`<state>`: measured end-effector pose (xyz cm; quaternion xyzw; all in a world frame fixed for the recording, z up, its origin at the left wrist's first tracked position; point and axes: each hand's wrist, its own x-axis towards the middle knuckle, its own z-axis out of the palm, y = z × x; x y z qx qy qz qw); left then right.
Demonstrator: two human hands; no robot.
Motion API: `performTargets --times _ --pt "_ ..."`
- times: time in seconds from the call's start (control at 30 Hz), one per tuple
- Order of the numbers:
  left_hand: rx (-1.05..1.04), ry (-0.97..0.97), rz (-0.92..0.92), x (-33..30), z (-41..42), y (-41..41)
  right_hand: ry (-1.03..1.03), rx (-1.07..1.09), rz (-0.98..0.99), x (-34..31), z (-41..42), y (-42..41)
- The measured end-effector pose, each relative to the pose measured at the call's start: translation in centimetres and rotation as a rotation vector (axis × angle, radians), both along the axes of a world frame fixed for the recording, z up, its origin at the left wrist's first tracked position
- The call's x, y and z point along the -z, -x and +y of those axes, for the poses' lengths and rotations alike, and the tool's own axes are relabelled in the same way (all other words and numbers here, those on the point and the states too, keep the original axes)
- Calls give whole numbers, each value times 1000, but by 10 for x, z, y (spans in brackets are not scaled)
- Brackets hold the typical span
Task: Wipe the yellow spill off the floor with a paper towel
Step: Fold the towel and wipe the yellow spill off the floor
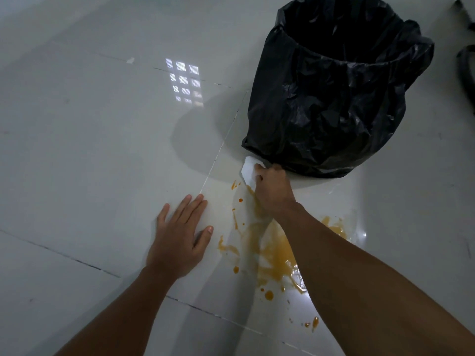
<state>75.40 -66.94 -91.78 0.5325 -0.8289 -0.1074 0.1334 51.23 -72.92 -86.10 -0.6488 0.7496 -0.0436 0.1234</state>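
While left hand (180, 240) lies flat, right-hand fingers (259, 173) seemingly clenched on paper towel (248, 172) above yellow spill (277, 253).

Right hand (273, 192) grips paper towel (249, 173) beside yellow spill (277, 253); left hand (180, 237) flat on floor (90, 150).

Glossy white tiled floor (90, 150) carries a yellow spill (279, 255), a black-bagged bin (334, 98), and the flat left hand (180, 242).

Dim, wide-angle-warped view; window glare (185, 83) on glossy floor (77, 150).
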Motion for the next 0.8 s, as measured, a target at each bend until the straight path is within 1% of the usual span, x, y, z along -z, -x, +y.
performTargets --times 0.07,0.17,0.27,0.37,0.47,0.57,0.7,0.8 --pt "0 -4 2 -1 0 0 -57 -12 44 3 -4 -2" --pt "-1 -9 8 -2 0 0 -128 -1 5 6 -10 -3" --pt "-3 -7 5 -2 0 0 -185 -52 49 6 -16 -2" --pt "0 -12 -10 -2 0 0 -229 -93 16 5 -17 -1" --pt "0 -16 -18 -3 0 0 -231 -149 -13 6 -7 0" --pt "1 -16 -16 -4 0 1 -188 -158 -30 9 4 4" --pt "0 2 2 -7 2 2 -131 -116 10 9 13 18" --pt "12 7 -21 -6 2 1 -153 -95 -18 8 14 17"
